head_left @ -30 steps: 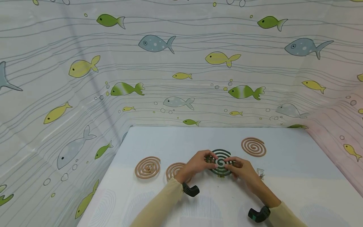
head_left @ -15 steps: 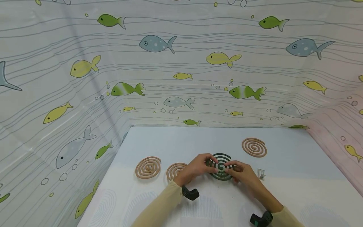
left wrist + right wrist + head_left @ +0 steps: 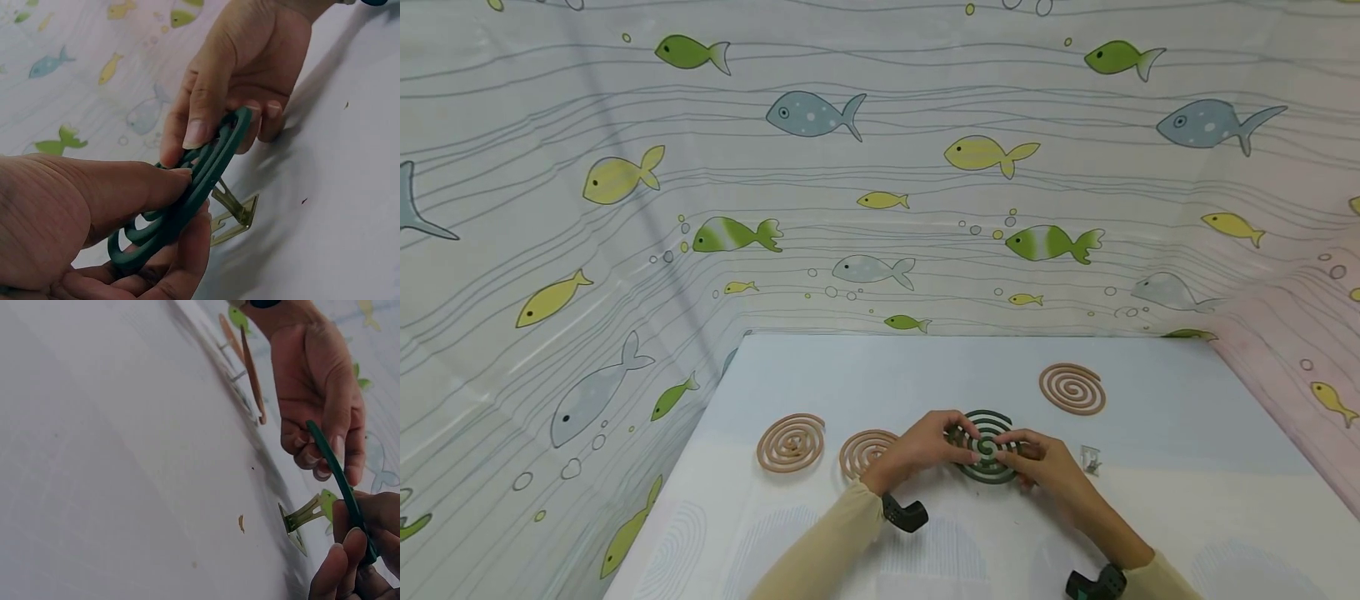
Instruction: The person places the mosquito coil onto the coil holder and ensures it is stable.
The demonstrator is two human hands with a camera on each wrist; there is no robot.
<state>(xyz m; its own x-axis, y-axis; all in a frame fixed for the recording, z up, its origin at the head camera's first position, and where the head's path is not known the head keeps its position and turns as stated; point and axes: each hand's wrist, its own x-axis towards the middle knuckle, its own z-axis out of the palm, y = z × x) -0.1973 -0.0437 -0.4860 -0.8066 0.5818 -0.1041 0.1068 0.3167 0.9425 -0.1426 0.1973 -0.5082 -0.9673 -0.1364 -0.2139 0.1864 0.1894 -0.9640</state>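
Observation:
Both hands hold a dark green mosquito coil (image 3: 209,175) by opposite sides, tilted just above the table. My left hand (image 3: 928,443) pinches its left part between thumb and fingers. On the other side my right hand (image 3: 1047,460) pinches it, thumb tip near the spiral's middle. Beneath the coil a small brass-coloured metal coil stand (image 3: 237,212) rests on the table, its prong rising toward the coil's underside. Whether prong and coil touch, I cannot tell. In the head view the coil covers this stand.
Brown coils lie around: one at the left (image 3: 791,444), one partly behind my left forearm (image 3: 865,450), one at the back right (image 3: 1072,389). Another small metal stand (image 3: 1090,460) sits right of my right hand. Fish-patterned sheeting (image 3: 880,167) surrounds the white table (image 3: 880,367).
Both hands have brought the green coil a little nearer to the person. The stand's edge, visible below the coil a second ago in the head view, is now covered.

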